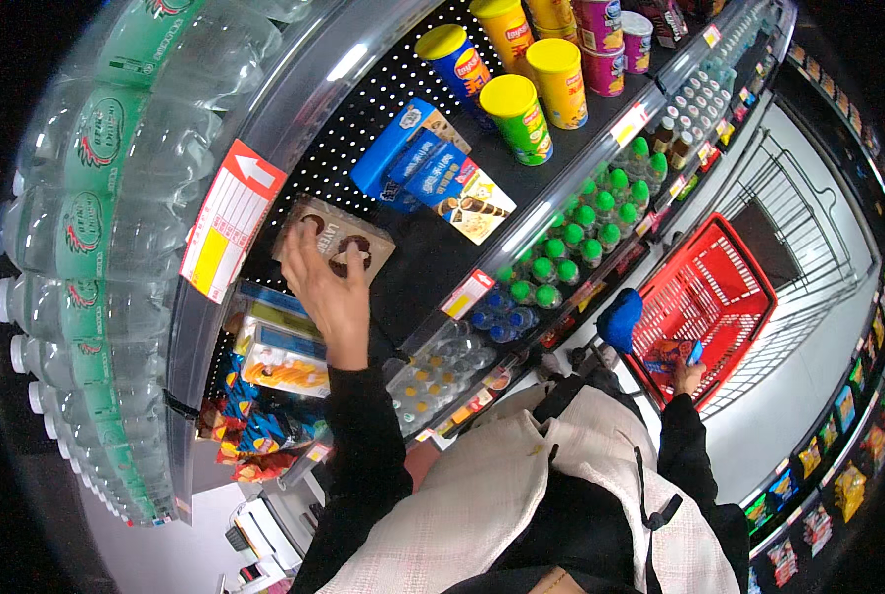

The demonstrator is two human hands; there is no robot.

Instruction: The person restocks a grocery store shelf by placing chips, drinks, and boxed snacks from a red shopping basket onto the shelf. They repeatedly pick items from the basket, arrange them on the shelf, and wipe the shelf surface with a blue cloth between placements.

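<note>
My left hand [327, 293] lies over a brown carton [372, 230] on the dark shelf, fingers at its far end and thumb on its printed face. Round dark chocolate treats are pictured on that carton. Lower right, my right hand [687, 377] is at the near end of a red plastic shopping basket [754, 278], closed around a blue-and-red snack packet [669, 351]. The packet's underside and part of my fingers are hidden. Beside the brown carton lie blue wafer-roll boxes [450, 185], and several Lay's chip canisters [517, 119] stand further along.
Large water bottles [93, 245] line the upper shelf at left, above a price tag [231, 219]. Green-capped bottles [576, 237] fill a lower shelf. Chip bags [264, 431] sit near my left forearm. A wire shopping cart [799, 223] surrounds the basket; snack racks [851, 490] stand at right.
</note>
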